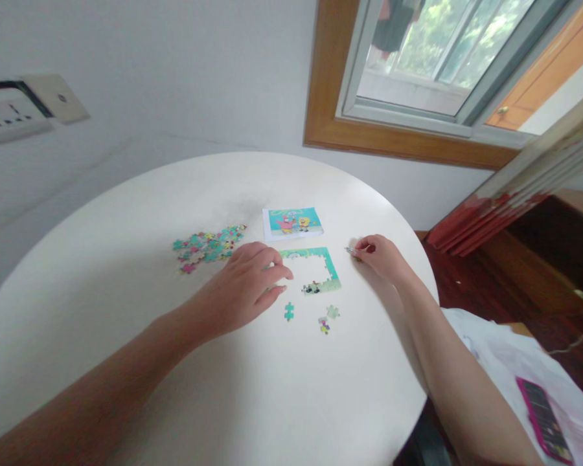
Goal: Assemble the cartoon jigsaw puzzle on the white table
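My left hand point(252, 278) hovers over the left side of a partly joined jigsaw puzzle point(334, 277), its thumb and forefinger apart with nothing between them. The puzzle's top, right side and part of its bottom edge show as a border around bare table; the left side is hidden behind my hand. To the right, my right hand point(379, 255) pinches a small puzzle piece point(352, 252) just above the table. Nearer to me lie teal puzzle pieces point(289, 311), a pale green piece point(333, 312) and a yellow and purple piece point(324, 326).
A heap of loose puzzle pieces point(204, 248) is left of the puzzle. Behind it lies a picture card point(296, 221) with cartoon figures. The round white table point(126, 291) stands against the wall. A pink-edged phone point(544, 421) rests on white covering at lower right.
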The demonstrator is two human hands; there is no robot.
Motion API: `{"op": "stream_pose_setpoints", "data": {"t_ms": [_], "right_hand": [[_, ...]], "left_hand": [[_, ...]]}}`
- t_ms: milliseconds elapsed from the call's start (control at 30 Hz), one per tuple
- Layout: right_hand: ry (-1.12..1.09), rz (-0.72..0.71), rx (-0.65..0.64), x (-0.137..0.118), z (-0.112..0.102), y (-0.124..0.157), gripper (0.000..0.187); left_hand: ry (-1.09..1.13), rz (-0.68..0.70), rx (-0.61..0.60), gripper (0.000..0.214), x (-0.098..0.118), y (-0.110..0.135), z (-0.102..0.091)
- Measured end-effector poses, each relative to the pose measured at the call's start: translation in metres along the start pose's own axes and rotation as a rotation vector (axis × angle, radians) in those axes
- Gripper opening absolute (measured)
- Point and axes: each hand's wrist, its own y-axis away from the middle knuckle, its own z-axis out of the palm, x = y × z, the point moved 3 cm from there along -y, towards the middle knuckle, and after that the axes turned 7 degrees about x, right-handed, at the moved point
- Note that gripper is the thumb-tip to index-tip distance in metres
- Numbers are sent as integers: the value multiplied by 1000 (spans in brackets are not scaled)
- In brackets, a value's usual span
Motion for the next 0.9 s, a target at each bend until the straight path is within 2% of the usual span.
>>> {"op": "stream_pose_setpoints", "data": {"t_ms": [200,367,433,633,800,900], "right_hand": [[-150,16,20,0,4,1,3],[-195,34,18,1,7,-1,23],[-187,50,-1,1,9,-2,26],[-161,41,-60,0,9,-2,14],[-15,-3,53,-3,1,0,24],[49,-11,58,-4,0,2,20]], "left_hand": [[7,9,-3,18,0,1,2],[15,10,5,18,0,1,3],[17,14,9,18,0,1,4],[20,21,16,17,1,2,2],[18,24,26,17,2,1,0],[17,31,33,17,2,1,1]]}}
